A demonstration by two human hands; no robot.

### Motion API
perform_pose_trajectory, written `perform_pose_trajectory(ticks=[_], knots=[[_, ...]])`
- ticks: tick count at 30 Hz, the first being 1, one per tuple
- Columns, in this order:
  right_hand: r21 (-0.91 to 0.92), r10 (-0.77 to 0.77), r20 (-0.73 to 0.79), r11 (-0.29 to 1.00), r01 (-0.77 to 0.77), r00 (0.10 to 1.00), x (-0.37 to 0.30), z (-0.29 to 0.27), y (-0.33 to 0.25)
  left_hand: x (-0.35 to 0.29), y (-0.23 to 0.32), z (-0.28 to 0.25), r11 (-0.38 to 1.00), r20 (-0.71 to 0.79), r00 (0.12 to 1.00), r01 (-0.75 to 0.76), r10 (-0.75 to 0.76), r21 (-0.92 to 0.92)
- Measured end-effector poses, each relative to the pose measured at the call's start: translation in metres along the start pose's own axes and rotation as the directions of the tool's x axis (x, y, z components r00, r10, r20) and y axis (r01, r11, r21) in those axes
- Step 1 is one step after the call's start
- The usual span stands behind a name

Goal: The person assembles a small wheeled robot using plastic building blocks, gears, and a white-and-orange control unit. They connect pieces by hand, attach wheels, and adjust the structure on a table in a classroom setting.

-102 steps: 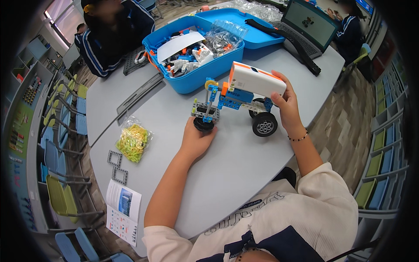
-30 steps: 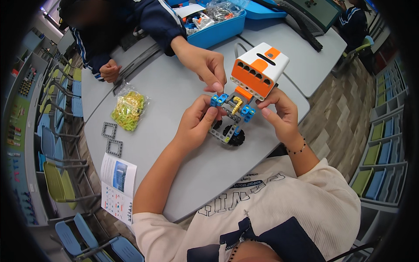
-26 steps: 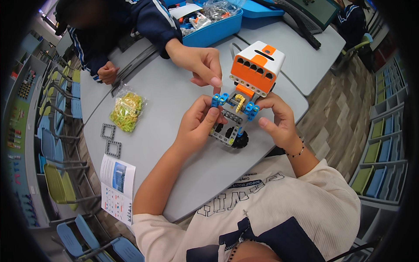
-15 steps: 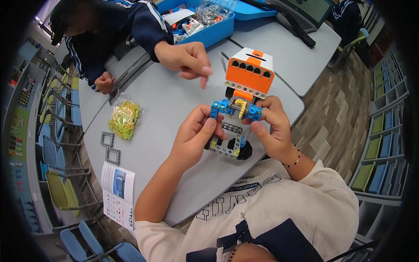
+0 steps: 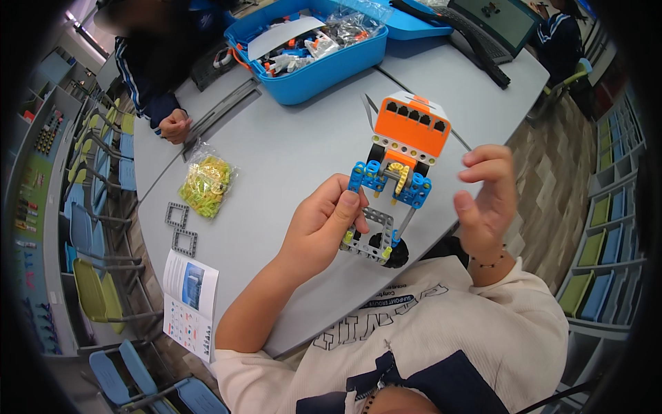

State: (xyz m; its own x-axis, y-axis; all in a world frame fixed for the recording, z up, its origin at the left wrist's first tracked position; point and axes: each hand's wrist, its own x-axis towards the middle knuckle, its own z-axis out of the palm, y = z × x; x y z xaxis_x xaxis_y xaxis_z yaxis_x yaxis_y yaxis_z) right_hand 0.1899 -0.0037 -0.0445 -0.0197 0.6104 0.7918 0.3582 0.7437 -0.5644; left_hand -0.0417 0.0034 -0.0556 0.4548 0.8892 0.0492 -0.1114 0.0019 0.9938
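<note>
While our left hand grips the brick-built model by the grey frame at its lower end, fingers curled shut around that frame with the thumb pressed to its side, we keep the model raised above the grey surface, in front of our chest. Our right hand stands just beside the model on the right, open, fingers loosely spread and slightly bent, holding nothing and not touching the model. We note the model's build: an orange-and-white block with a row of dark sockets at the top, blue beams and a yellow gear in the middle, a grey square frame below, and a black wheel at the bottom right. To the left on the surface lie a clear bag of yellow parts, two grey square frames just below it, and a printed instruction booklet at the near edge. At the far side stands an open blue parts box filled with bagged pieces, with a laptop to its right. Another person's hand rests closed on the surface at the far left.
</note>
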Motion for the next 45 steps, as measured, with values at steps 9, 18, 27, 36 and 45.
perform_pose_trajectory(ticks=[9,18,27,36,45], knots=[[-0.060,-0.119,0.845,0.947,0.314,0.522,0.095,0.036,-0.010,-0.008,0.012,0.001,1.000,-0.039,0.999,0.019,-0.019,0.002],[-0.056,0.023,0.910,0.996,0.067,0.414,0.108,0.043,-0.014,-0.012,0.023,-0.009,0.998,-0.011,0.999,0.051,-0.052,-0.032],[-0.002,-0.024,0.905,0.998,0.060,0.425,0.102,0.047,-0.013,-0.022,0.032,-0.014,0.997,0.006,0.997,0.077,-0.077,0.028],[0.047,-0.075,0.906,0.996,0.079,0.417,0.097,0.054,-0.020,-0.037,0.032,-0.014,0.995,-0.032,0.996,0.088,-0.087,0.036],[-0.020,0.088,0.925,0.983,-0.183,0.369,0.105,0.056,-0.009,-0.026,0.045,-0.017,0.993,-0.080,0.990,0.118,-0.116,0.021]])
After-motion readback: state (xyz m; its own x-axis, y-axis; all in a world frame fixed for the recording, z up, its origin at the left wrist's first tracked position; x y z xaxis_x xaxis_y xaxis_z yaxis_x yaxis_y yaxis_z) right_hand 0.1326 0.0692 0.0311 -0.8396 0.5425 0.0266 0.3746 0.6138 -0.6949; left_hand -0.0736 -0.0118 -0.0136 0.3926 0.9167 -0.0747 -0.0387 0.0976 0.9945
